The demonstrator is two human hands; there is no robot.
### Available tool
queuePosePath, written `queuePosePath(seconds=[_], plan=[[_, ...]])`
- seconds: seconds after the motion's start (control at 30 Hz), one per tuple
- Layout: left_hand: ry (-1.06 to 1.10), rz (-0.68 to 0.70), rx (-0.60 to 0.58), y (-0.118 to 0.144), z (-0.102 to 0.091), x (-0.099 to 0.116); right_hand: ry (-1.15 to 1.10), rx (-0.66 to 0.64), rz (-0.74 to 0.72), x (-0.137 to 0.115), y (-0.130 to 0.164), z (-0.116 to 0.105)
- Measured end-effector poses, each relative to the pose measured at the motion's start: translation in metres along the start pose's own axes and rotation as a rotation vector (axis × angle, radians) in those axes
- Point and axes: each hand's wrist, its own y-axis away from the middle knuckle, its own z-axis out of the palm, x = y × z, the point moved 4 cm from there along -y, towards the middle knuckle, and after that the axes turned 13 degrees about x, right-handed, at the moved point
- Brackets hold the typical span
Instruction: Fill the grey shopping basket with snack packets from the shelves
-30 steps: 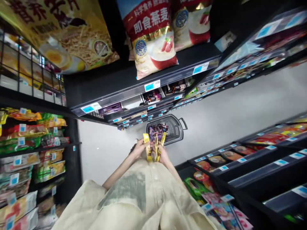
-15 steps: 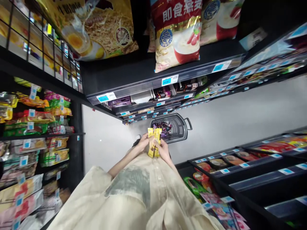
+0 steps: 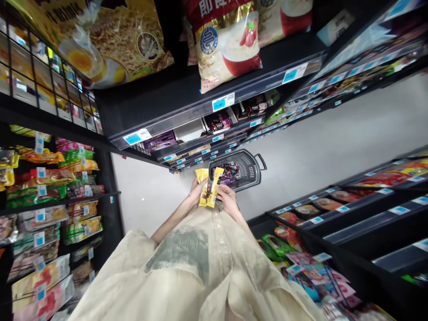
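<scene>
Two groups of slim yellow snack packets are held up in front of my body. My left hand (image 3: 196,192) is closed on the left yellow packets (image 3: 203,199), which seem to be more than one lying together. Fingers of my right hand (image 3: 228,199) pinch the right yellow packet (image 3: 215,189), which leans to the right. The tops of the packets spread apart; their lower ends sit close together. Just beyond my hands, a grey shopping basket (image 3: 250,166) rests on the floor. Small dark and purple wrapped snacks (image 3: 230,172) lie in it.
Ahead, a dark shelf (image 3: 157,104) holds large oatmeal bags (image 3: 230,49), with purple packs (image 3: 160,140) on a lower tier. Bagged snacks (image 3: 50,174) hang on the left rack. Low shelving (image 3: 347,232) runs along the right. Pale floor (image 3: 307,138) stretches between the shelves.
The yellow packets have moved from bunched together to parted, the left ones shifting left with my left hand. My view has shifted slightly, moving the oatmeal bags up and left.
</scene>
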Motion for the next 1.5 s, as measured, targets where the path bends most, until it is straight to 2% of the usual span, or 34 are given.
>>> queuePosePath(seconds=[0.13, 0.27, 0.4, 0.47, 0.57, 0.63, 0.77, 0.87, 0.93, 1.0, 1.07, 1.17, 1.3, 1.33, 1.4, 1.5], plan=[[-0.006, 0.035, -0.06, 0.003, 0.004, 0.001, 0.074, -0.009, -0.083, 0.002, 0.0, 0.001], [-0.037, 0.079, -0.037, 0.006, -0.003, 0.0, 0.207, 0.122, -0.321, 0.005, 0.005, 0.005], [-0.127, 0.233, -0.06, 0.004, -0.021, 0.004, 0.411, 0.199, -0.574, 0.019, 0.021, 0.034], [-0.155, 0.195, -0.09, -0.001, -0.032, 0.003, 0.451, 0.217, -0.645, 0.029, 0.029, 0.052], [-0.149, 0.022, -0.063, -0.01, -0.053, -0.001, 0.383, 0.117, -0.616, 0.048, 0.036, 0.071], [-0.166, -0.069, -0.052, -0.013, -0.065, -0.005, 0.309, 0.054, -0.545, 0.063, 0.036, 0.075], [-0.331, -0.063, -0.025, -0.027, -0.086, -0.013, 0.157, -0.05, -0.336, 0.102, 0.024, 0.071], [-0.62, -0.035, -0.043, -0.055, -0.099, -0.019, -0.077, -0.133, -0.067, 0.146, 0.004, 0.064], [-0.823, 0.026, -0.094, -0.084, -0.103, -0.017, -0.174, -0.067, 0.058, 0.178, -0.015, 0.056], [-0.956, 0.125, -0.119, -0.119, -0.103, -0.007, -0.15, 0.053, 0.09, 0.211, -0.034, 0.047], [-1.045, 0.218, -0.101, -0.157, -0.1, 0.012, -0.07, 0.099, 0.091, 0.242, -0.047, 0.044], [-1.199, 0.401, -0.055, -0.211, -0.089, 0.053, 0.005, 0.034, 0.132, 0.287, -0.049, 0.052], [-1.516, 0.891, 0.057, -0.265, -0.068, 0.111, 0.082, 0.059, 0.184, 0.336, -0.029, 0.061], [-1.562, 0.967, 0.096, -0.275, -0.065, 0.121, 0.11, 0.066, 0.192, 0.344, -0.024, 0.061], [-1.589, 0.996, 0.164, -0.295, -0.063, 0.134, 0.169, 0.054, 0.201, 0.356, -0.016, 0.058], [-1.619, 0.91, 0.266, -0.321, -0.065, 0.14, 0.232, 0.026, 0.193, 0.363, -0.017, 0.048]])
